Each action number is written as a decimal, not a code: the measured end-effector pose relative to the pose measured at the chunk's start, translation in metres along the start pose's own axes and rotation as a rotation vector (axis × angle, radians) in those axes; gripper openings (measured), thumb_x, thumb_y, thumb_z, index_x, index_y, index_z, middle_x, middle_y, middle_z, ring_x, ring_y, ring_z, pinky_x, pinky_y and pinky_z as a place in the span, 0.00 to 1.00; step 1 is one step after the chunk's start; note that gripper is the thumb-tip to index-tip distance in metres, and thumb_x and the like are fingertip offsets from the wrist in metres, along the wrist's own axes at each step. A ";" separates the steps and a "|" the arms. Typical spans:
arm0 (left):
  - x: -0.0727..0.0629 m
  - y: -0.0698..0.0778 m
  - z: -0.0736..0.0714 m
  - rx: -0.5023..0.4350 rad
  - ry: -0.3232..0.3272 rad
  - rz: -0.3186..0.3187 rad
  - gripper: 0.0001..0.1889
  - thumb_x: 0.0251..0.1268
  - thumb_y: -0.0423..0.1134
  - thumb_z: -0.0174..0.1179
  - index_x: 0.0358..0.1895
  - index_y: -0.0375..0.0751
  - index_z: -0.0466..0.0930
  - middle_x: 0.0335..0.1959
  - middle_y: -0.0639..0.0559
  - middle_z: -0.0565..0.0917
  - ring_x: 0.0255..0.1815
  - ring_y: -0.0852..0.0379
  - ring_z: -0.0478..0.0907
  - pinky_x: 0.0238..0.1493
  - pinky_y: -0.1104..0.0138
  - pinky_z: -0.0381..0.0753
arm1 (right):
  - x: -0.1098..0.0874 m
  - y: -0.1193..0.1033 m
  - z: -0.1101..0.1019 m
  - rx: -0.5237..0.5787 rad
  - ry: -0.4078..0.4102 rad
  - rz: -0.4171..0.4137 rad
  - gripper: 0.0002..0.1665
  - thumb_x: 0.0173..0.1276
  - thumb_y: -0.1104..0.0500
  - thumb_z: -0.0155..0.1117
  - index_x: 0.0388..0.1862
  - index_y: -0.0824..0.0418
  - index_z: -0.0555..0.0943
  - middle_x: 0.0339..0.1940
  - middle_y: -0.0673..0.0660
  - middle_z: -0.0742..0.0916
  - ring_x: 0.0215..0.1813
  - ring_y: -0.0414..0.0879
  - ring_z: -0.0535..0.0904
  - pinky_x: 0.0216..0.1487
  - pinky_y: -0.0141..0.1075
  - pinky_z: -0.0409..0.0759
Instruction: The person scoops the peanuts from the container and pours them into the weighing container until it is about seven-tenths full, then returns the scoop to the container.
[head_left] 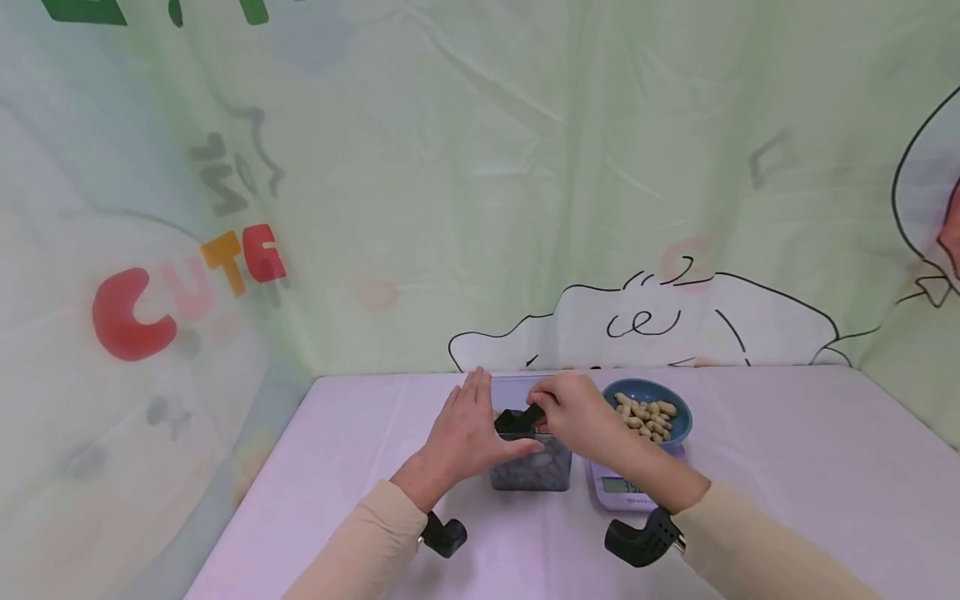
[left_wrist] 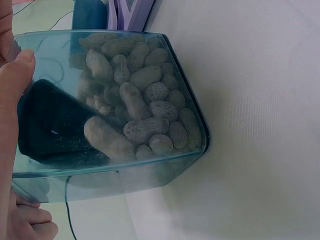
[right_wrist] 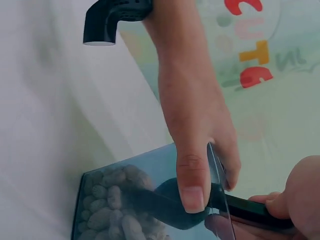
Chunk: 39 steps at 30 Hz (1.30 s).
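A clear plastic box (head_left: 528, 473) with unshelled peanuts (left_wrist: 147, 112) in it stands at the middle of the table. My left hand (head_left: 471, 433) holds it from the left, thumb across the near wall by the rim and the other fingers along the side. Between the fingers of my right hand (head_left: 577, 417) is the handle of a black scoop (head_left: 516, 422). The scoop's head (left_wrist: 55, 125) is inside the box, against the peanuts; how full it is, I cannot tell.
Right of the box, a blue bowl (head_left: 686, 414) of peanuts sits on a purple kitchen scale (head_left: 622, 502) with a lit display, partly behind my right forearm. A pale cloth covers the table (head_left: 787, 500); a printed curtain (head_left: 480, 208) hangs behind.
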<state>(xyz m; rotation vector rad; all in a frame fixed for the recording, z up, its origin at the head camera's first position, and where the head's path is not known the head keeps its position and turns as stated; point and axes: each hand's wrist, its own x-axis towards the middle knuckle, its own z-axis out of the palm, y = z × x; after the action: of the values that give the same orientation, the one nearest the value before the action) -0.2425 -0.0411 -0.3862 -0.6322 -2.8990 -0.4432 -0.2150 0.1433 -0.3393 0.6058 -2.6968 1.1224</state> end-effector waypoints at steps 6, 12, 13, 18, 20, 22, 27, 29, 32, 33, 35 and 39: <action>0.001 0.003 0.000 0.006 0.002 0.001 0.66 0.47 0.78 0.61 0.77 0.29 0.50 0.79 0.35 0.56 0.80 0.44 0.54 0.78 0.51 0.59 | 0.000 0.000 -0.004 -0.123 0.057 -0.045 0.10 0.72 0.70 0.56 0.38 0.69 0.85 0.33 0.60 0.89 0.28 0.39 0.82 0.29 0.30 0.81; 0.003 0.003 -0.002 0.019 0.008 0.007 0.66 0.47 0.78 0.61 0.77 0.29 0.49 0.79 0.35 0.56 0.80 0.44 0.54 0.78 0.52 0.59 | 0.003 -0.001 -0.007 -0.020 -0.015 -0.005 0.11 0.73 0.70 0.54 0.38 0.71 0.85 0.36 0.63 0.89 0.30 0.45 0.86 0.30 0.31 0.85; 0.004 0.003 -0.002 0.019 0.010 0.008 0.66 0.47 0.78 0.61 0.77 0.29 0.49 0.79 0.35 0.56 0.80 0.44 0.54 0.78 0.51 0.59 | 0.003 -0.001 -0.008 0.007 -0.028 0.015 0.11 0.73 0.70 0.54 0.39 0.71 0.84 0.37 0.63 0.88 0.30 0.46 0.87 0.31 0.32 0.85; 0.003 0.001 -0.003 0.004 0.006 0.008 0.65 0.48 0.78 0.61 0.77 0.28 0.49 0.78 0.35 0.56 0.80 0.44 0.54 0.78 0.51 0.59 | 0.003 0.001 -0.011 0.125 -0.071 0.131 0.13 0.75 0.70 0.51 0.41 0.73 0.84 0.42 0.66 0.87 0.34 0.49 0.88 0.34 0.35 0.87; 0.002 0.001 -0.003 -0.002 0.001 0.007 0.66 0.48 0.78 0.61 0.77 0.28 0.49 0.79 0.35 0.56 0.80 0.44 0.54 0.78 0.51 0.58 | 0.004 0.002 -0.011 0.152 -0.074 0.163 0.14 0.76 0.70 0.50 0.42 0.74 0.83 0.43 0.66 0.86 0.34 0.49 0.88 0.35 0.36 0.88; 0.002 0.001 -0.003 -0.005 -0.003 0.002 0.66 0.48 0.78 0.60 0.77 0.29 0.49 0.79 0.35 0.55 0.81 0.44 0.53 0.78 0.51 0.58 | 0.005 0.001 -0.010 0.148 -0.073 0.172 0.14 0.76 0.69 0.49 0.41 0.73 0.84 0.42 0.66 0.87 0.33 0.49 0.89 0.34 0.36 0.87; 0.002 0.000 -0.004 -0.002 -0.003 -0.001 0.66 0.47 0.78 0.61 0.77 0.29 0.50 0.79 0.35 0.55 0.80 0.44 0.54 0.78 0.51 0.59 | 0.007 -0.003 -0.006 0.011 -0.047 0.059 0.13 0.74 0.70 0.52 0.37 0.71 0.85 0.36 0.63 0.88 0.28 0.45 0.86 0.29 0.32 0.84; 0.003 0.000 -0.004 -0.004 -0.004 0.002 0.65 0.48 0.78 0.60 0.77 0.29 0.49 0.79 0.35 0.55 0.80 0.43 0.54 0.78 0.51 0.59 | 0.007 -0.004 -0.004 -0.019 -0.036 0.027 0.12 0.74 0.70 0.53 0.37 0.70 0.85 0.35 0.62 0.88 0.28 0.44 0.85 0.29 0.31 0.84; 0.003 0.000 -0.004 -0.002 -0.002 0.002 0.66 0.48 0.78 0.60 0.77 0.28 0.49 0.79 0.35 0.55 0.80 0.43 0.54 0.78 0.51 0.59 | 0.006 -0.002 -0.004 0.021 -0.040 0.055 0.12 0.74 0.69 0.53 0.39 0.70 0.85 0.37 0.63 0.88 0.30 0.45 0.86 0.31 0.32 0.85; 0.003 0.000 -0.004 0.000 -0.001 0.001 0.66 0.48 0.78 0.60 0.77 0.28 0.49 0.79 0.35 0.55 0.80 0.43 0.54 0.78 0.51 0.59 | 0.007 -0.001 -0.004 0.052 -0.042 0.086 0.13 0.75 0.69 0.52 0.39 0.70 0.85 0.38 0.63 0.88 0.31 0.46 0.87 0.31 0.32 0.86; 0.001 0.000 -0.003 0.003 -0.004 -0.003 0.66 0.48 0.78 0.60 0.77 0.29 0.49 0.79 0.35 0.55 0.80 0.44 0.53 0.78 0.51 0.58 | 0.007 0.002 -0.005 0.121 -0.057 0.145 0.14 0.76 0.69 0.50 0.40 0.71 0.84 0.41 0.64 0.87 0.32 0.49 0.88 0.33 0.34 0.87; 0.000 0.000 -0.002 -0.006 -0.007 0.005 0.66 0.48 0.78 0.60 0.77 0.29 0.49 0.79 0.35 0.55 0.80 0.43 0.54 0.78 0.51 0.58 | 0.007 0.007 -0.007 0.241 -0.091 0.245 0.16 0.77 0.68 0.48 0.43 0.74 0.83 0.47 0.67 0.85 0.35 0.50 0.89 0.37 0.37 0.88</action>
<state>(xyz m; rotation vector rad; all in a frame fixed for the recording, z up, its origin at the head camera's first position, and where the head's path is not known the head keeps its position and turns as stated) -0.2426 -0.0414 -0.3844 -0.6427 -2.9031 -0.4498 -0.2242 0.1507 -0.3370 0.3718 -2.7924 1.5335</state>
